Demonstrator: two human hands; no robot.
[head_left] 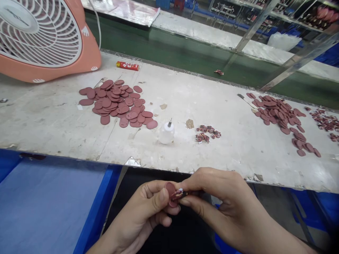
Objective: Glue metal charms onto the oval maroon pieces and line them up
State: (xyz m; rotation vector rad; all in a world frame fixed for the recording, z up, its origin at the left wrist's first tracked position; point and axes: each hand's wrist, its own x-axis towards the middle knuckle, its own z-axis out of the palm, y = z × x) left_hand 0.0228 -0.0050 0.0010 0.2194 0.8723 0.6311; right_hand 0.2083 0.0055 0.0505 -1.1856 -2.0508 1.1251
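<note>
We clamp maroon oval pad (171,188) between left fingers (160,199) and right fingers (193,180); more pads (116,104), small pieces (208,133) lie beside white bottle (166,134).

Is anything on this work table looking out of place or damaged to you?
Yes. A small reddish piece lies alone on the green belt, off the white table where the other pieces are. A torn flap also sticks out at the table's front edge.

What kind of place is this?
It's probably a small factory: piles of reddish-brown oval pieces lie on a long workbench, and what looks like a green conveyor belt runs behind it.
</note>
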